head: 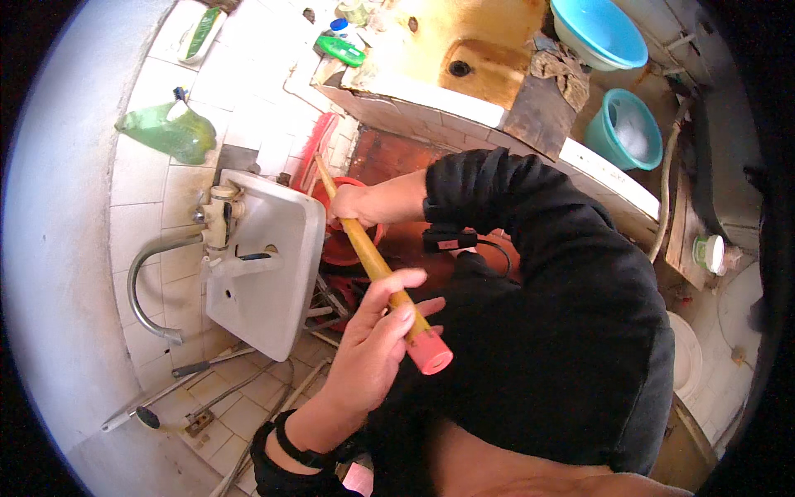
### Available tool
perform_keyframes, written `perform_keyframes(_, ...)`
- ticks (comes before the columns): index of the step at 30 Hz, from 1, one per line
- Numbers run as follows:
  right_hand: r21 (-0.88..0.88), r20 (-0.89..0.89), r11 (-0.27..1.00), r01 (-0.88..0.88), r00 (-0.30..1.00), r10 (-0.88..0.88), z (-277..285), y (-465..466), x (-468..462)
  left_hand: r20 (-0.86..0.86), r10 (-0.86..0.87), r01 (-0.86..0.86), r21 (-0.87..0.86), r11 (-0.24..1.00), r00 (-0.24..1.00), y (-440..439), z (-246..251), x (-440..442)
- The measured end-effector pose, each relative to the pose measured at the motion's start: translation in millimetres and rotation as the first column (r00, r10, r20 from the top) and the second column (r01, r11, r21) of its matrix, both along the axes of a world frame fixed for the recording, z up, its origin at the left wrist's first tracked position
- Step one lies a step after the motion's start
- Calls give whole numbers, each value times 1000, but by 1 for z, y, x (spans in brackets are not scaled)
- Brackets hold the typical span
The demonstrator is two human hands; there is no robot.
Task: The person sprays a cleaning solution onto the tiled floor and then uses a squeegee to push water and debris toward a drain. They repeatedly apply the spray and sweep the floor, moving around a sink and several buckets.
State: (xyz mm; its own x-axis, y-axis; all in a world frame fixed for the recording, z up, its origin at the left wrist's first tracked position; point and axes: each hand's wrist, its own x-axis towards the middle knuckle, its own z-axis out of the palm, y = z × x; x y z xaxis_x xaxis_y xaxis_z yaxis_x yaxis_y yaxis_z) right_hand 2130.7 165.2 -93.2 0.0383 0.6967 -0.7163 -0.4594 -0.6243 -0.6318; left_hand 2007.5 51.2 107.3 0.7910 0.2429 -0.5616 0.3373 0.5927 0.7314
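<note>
A long yellow handle [367,251] with a pink end cap [430,353] slants across the middle of the view, its cap towards me. Around the handle farther down, my right hand [354,205] is closed in a fist. My left hand [379,335] holds it near the cap between thumb and forefinger, the other fingers partly spread. Past the far, thinner end, pink bristles [320,140] show by the tiled wall; whether they join this handle I cannot tell. A red basin [338,245] lies below my right hand, partly hidden.
A white washbasin [279,267] with a curved metal faucet [140,267] stands at left. At the top is a stained sink [487,74] on a tiled ledge, with turquoise basins [624,130] to its right. A shower head [148,416] and hoses are at lower left.
</note>
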Motion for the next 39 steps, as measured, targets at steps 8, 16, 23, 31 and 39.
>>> perform_keyframes(8,369,181,922,-116,982,52,-37,57,4,38,413,-410,-71,910,910,38,-15,41)
perform_keyframes(16,64,-506,868,492,766,-396,-39,56,-14,68,505,-504,-23,863,861,42,-5,34)
perform_keyframes(23,33,-619,913,406,726,-300,-21,88,-10,130,540,-531,-98,842,832,60,33,41)
perform_keyframes(31,-67,-457,945,319,832,-313,-59,89,2,85,580,-576,-75,814,810,47,-7,51)
perform_keyframes(39,-65,-427,905,420,808,-406,-43,80,5,133,595,-585,-109,804,793,61,-1,62)
